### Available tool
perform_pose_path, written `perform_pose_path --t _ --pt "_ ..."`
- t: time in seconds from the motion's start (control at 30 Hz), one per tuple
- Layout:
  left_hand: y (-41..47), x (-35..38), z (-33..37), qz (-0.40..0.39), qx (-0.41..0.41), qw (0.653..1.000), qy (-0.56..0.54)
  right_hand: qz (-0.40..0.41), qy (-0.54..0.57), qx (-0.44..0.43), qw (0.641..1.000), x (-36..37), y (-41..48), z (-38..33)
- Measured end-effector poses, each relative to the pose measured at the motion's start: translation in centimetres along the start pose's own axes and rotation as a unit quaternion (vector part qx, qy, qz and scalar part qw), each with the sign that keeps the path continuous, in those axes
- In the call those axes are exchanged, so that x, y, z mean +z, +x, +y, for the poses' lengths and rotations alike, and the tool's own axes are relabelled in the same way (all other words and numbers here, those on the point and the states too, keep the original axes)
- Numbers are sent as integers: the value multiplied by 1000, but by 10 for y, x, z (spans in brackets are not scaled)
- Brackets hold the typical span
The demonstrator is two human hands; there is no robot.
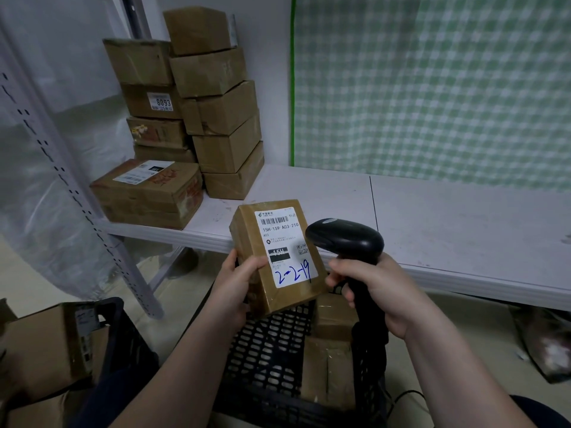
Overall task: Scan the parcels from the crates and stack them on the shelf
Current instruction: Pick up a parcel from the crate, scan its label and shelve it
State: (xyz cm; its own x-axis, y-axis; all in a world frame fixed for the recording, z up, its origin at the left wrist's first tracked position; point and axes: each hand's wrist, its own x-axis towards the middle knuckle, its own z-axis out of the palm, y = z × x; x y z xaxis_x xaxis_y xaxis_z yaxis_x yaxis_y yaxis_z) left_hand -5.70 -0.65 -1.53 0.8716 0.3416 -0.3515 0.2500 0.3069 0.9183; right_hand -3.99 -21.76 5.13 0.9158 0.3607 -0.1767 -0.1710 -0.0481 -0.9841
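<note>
shelf [432, 230] holds stacked parcels [216, 118]; black crate [268, 350] holds brown parcels [327, 369].

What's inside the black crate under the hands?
Two brown parcels along the right side of the black crate, bare mesh beside them. The held parcel, the scanner and both forearms cover the rest.

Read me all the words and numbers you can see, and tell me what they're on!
"15H-159 A03-210": white label on the parcel held by the left hand.
"A03": same label.
"15H": same label, on a dark bar.
"2-2-19": same label, handwritten in blue.
"8093": sticker on a stacked box.
Other print: too small or blurred.
</note>
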Motion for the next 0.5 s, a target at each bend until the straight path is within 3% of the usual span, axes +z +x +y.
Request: perform_pose_path --t 0.5 --pt "5 -8 -1 19 -52 998 -12 6 3 1 1000 6 2 2"
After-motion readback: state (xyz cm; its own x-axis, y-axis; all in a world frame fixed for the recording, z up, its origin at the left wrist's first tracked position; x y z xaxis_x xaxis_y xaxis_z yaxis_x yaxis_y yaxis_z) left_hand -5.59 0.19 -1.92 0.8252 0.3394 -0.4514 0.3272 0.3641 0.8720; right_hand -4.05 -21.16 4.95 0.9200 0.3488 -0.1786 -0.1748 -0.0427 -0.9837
